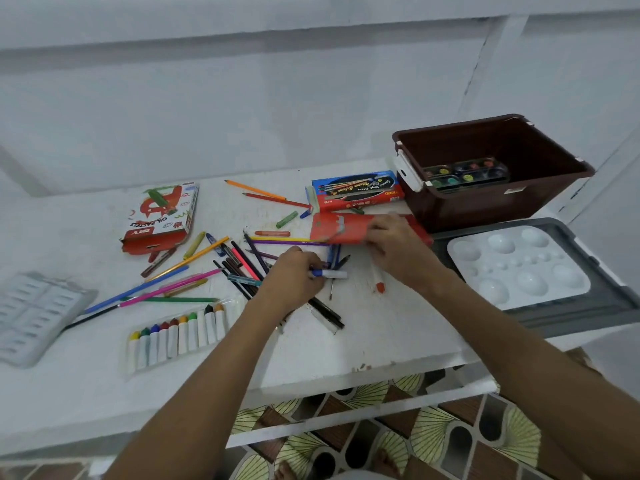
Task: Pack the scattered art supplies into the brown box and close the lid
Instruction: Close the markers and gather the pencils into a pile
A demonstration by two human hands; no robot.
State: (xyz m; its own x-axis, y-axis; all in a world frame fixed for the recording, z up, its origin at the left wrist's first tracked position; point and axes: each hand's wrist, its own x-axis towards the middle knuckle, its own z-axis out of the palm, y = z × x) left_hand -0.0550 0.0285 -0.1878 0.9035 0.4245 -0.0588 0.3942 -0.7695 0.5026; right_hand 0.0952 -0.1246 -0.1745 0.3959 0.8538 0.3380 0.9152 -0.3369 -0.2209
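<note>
Brown box point(491, 199) stands open at far right of the white table point(346, 351), a watercolour pan set point(467, 174) inside it. Left hand point(294, 275) pinches a white-and-blue marker point(330, 274) over the loose pencils point(242, 261). Right hand point(394, 244) grasps a red carton point(341, 228). Far left, a carton point(161, 216) reads "OIL PASTELS". Blue-red carton point(356, 190): script too small to read. Paint tubes point(180, 334) lie near left.

Home, patterned floor tiles point(381, 441), white shelf point(69, 393)
</note>
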